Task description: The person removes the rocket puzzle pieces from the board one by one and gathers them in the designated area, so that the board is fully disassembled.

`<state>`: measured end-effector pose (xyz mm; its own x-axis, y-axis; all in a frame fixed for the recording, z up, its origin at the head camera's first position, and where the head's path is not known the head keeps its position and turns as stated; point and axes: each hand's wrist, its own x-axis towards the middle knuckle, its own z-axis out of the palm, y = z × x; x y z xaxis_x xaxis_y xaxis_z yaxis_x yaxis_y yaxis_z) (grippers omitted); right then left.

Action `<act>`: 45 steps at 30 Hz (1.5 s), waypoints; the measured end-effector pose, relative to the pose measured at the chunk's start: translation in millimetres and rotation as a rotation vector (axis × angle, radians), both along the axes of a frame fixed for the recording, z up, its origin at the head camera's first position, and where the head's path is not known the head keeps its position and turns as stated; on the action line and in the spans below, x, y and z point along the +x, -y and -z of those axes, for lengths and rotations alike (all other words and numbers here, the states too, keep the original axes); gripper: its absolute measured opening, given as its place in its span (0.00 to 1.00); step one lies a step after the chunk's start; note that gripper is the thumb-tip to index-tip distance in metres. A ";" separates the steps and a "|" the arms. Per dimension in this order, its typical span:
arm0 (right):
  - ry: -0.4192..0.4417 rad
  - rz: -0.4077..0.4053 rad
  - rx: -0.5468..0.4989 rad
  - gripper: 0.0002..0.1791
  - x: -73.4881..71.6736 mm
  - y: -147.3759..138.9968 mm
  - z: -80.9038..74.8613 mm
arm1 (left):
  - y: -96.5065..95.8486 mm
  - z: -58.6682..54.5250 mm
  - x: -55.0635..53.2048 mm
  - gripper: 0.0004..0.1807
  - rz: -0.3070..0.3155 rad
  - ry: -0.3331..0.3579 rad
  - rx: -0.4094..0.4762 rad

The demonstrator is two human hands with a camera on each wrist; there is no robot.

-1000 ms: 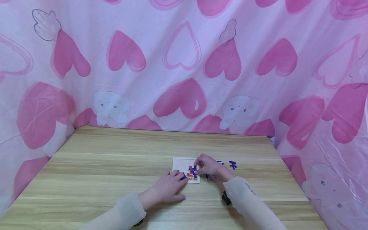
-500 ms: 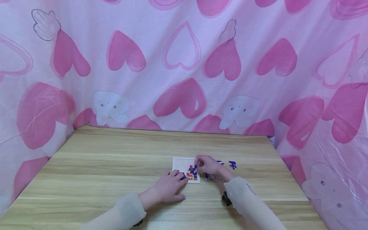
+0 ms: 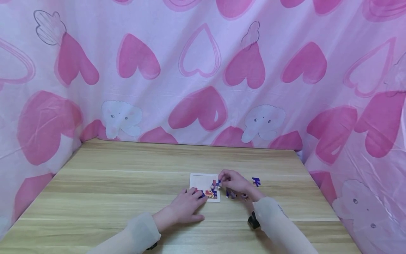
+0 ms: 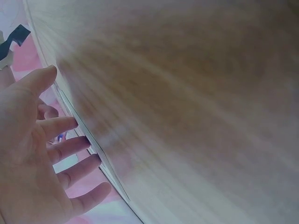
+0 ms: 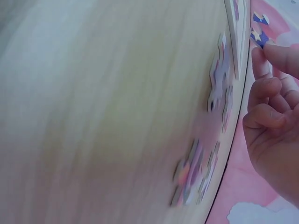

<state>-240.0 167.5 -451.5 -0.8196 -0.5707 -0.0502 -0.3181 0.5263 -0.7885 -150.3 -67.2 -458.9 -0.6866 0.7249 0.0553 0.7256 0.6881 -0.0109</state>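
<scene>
A white puzzle tray (image 3: pixel 197 179) lies on the table, with joined pieces (image 3: pixel 209 194) along its near edge. My left hand (image 3: pixel 187 207) rests on the tray's near left corner, fingers spread and nearly straight; they cover part of the picture. At the tray's right side, my right hand (image 3: pixel 234 181) pinches a purple jigsaw piece (image 5: pixel 258 36) with a yellow star between thumb and forefinger. Another bit of purple-and-white puzzle (image 5: pixel 261 18) shows just beyond it; whether the two are joined I cannot tell. In the head view, the held puzzle part (image 3: pixel 215 185) appears raised over the tray.
Loose jigsaw pieces (image 3: pixel 231 193) lie right of the tray, partly below my right hand. One more purple piece (image 3: pixel 256 181) lies farther right. The wooden table (image 3: pixel 127 169) ends at a pink heart-patterned curtain (image 3: pixel 198 106).
My right hand has shifted slightly right, and the purple puzzle part has come up and right from its place above the bottom row. The left hand stays put.
</scene>
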 end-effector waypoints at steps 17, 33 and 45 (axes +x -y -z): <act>0.068 0.012 -0.011 0.07 9.9 -47.2 -11.0 | 0.3 -1.7 1.7 0.36 -0.015 0.029 -0.001; 0.158 0.012 -0.032 0.08 7.7 -98.7 -8.7 | 8.0 0.3 9.8 0.38 -0.019 0.088 0.010; 0.205 0.082 0.010 0.09 11.0 -132.3 -5.9 | 8.3 -0.8 9.5 0.38 -0.037 0.138 0.001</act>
